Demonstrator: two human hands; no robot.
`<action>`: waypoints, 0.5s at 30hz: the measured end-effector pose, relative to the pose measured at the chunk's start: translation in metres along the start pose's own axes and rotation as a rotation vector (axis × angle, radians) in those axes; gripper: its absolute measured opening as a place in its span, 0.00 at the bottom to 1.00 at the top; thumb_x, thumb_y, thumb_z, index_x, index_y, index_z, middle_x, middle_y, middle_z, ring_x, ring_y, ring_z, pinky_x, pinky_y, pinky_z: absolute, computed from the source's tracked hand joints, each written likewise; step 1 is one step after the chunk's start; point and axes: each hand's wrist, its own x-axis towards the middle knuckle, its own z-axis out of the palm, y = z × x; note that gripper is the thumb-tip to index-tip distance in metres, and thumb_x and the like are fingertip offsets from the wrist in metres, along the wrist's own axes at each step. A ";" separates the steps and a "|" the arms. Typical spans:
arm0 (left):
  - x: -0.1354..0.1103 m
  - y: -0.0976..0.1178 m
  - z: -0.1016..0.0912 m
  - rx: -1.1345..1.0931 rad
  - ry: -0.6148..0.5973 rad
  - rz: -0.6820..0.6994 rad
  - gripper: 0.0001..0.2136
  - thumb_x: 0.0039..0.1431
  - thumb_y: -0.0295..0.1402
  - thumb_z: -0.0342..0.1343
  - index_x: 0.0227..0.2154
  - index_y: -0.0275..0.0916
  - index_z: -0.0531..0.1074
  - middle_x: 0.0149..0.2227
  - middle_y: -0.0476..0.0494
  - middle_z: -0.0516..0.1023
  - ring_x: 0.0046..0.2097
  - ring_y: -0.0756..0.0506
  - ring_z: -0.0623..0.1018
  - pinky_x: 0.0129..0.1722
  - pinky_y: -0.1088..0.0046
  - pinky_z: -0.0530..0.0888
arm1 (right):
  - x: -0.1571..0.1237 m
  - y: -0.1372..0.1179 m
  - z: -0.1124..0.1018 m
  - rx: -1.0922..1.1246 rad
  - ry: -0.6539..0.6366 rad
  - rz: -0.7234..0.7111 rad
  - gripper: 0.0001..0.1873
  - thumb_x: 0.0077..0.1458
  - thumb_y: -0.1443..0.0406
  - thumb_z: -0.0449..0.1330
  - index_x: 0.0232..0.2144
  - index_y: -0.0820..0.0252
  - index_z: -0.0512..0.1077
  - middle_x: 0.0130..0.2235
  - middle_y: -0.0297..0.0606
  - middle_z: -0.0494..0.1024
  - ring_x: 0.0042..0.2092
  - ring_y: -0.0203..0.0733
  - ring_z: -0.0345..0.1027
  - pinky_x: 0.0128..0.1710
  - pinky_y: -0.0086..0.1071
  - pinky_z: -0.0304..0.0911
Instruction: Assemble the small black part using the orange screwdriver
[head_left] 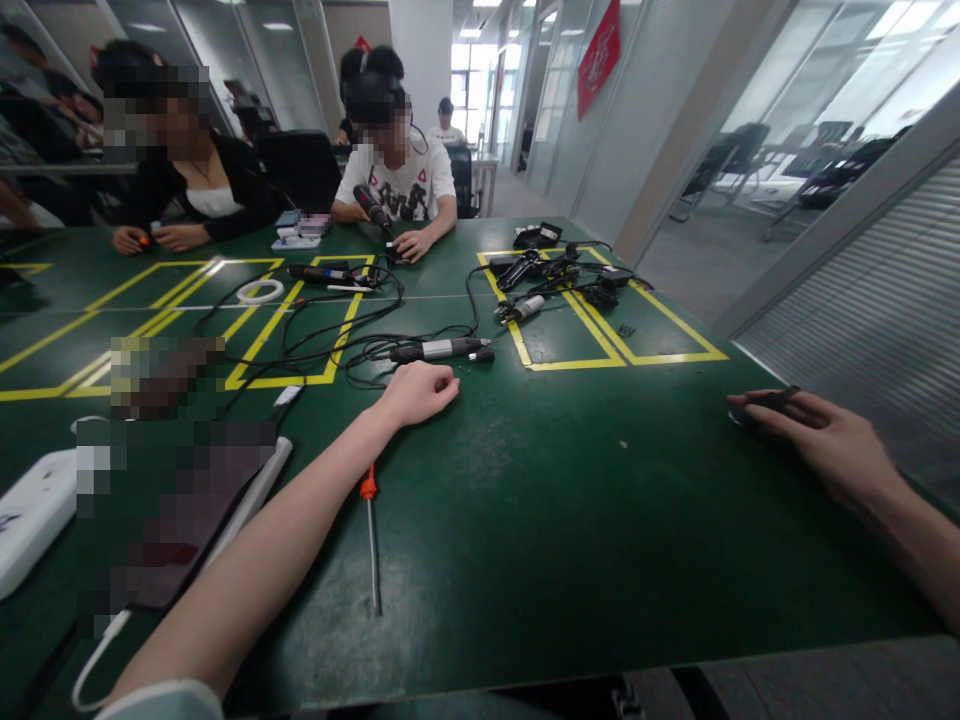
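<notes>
My left hand (421,393) rests on the green table with its fingers curled closed; whatever they may hold is hidden. Just beyond it lies a grey-and-black electric screwdriver (442,348) with a cable. Under my left wrist is a screwdriver (374,550) with an orange handle, its shaft pointing towards me. Out at the table's right edge, my right hand (840,440) grips a small dark piece (780,398) between thumb and fingers. A round, shiny part shows at that hand's fingertips, too small to name.
Tangled black cables and adapters (570,275) lie within yellow tape frames at the back right. A white power strip (34,510) and a blurred dark device (195,510) are at left. Across the table, one person (420,170) holds a power tool; another person (202,190) sits further left.
</notes>
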 end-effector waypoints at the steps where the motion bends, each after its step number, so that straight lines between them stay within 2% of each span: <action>1: 0.000 0.000 0.000 0.002 0.000 -0.001 0.17 0.64 0.39 0.49 0.22 0.40 0.74 0.24 0.45 0.78 0.28 0.46 0.74 0.29 0.70 0.58 | 0.000 -0.001 -0.002 0.029 -0.027 0.055 0.12 0.35 0.65 0.70 0.29 0.57 0.81 0.36 0.40 0.85 0.34 0.42 0.79 0.27 0.25 0.77; 3: 0.000 0.000 0.000 0.005 -0.002 -0.003 0.17 0.64 0.39 0.49 0.22 0.40 0.74 0.24 0.45 0.78 0.28 0.46 0.74 0.29 0.70 0.57 | 0.001 -0.002 -0.004 0.094 -0.052 0.159 0.14 0.35 0.67 0.70 0.31 0.57 0.82 0.35 0.37 0.84 0.32 0.38 0.76 0.26 0.20 0.74; 5: 0.000 0.000 0.000 0.007 -0.004 -0.003 0.17 0.64 0.39 0.50 0.22 0.40 0.74 0.24 0.45 0.78 0.28 0.46 0.74 0.29 0.70 0.57 | 0.001 -0.002 -0.005 0.123 -0.061 0.188 0.15 0.35 0.69 0.71 0.31 0.56 0.82 0.33 0.36 0.83 0.30 0.36 0.75 0.25 0.19 0.74; 11: 0.000 -0.001 -0.001 0.012 -0.006 0.003 0.17 0.64 0.40 0.49 0.22 0.40 0.74 0.24 0.45 0.78 0.27 0.45 0.74 0.28 0.70 0.56 | 0.002 0.003 -0.002 0.218 -0.085 0.105 0.19 0.34 0.68 0.73 0.34 0.56 0.79 0.39 0.39 0.84 0.36 0.42 0.79 0.29 0.26 0.79; 15: 0.000 -0.001 -0.001 0.012 -0.008 0.000 0.17 0.64 0.40 0.49 0.22 0.40 0.73 0.24 0.45 0.78 0.27 0.45 0.73 0.28 0.70 0.56 | 0.001 0.005 -0.003 0.240 -0.118 0.126 0.19 0.35 0.69 0.72 0.36 0.58 0.79 0.40 0.40 0.85 0.38 0.41 0.80 0.34 0.25 0.80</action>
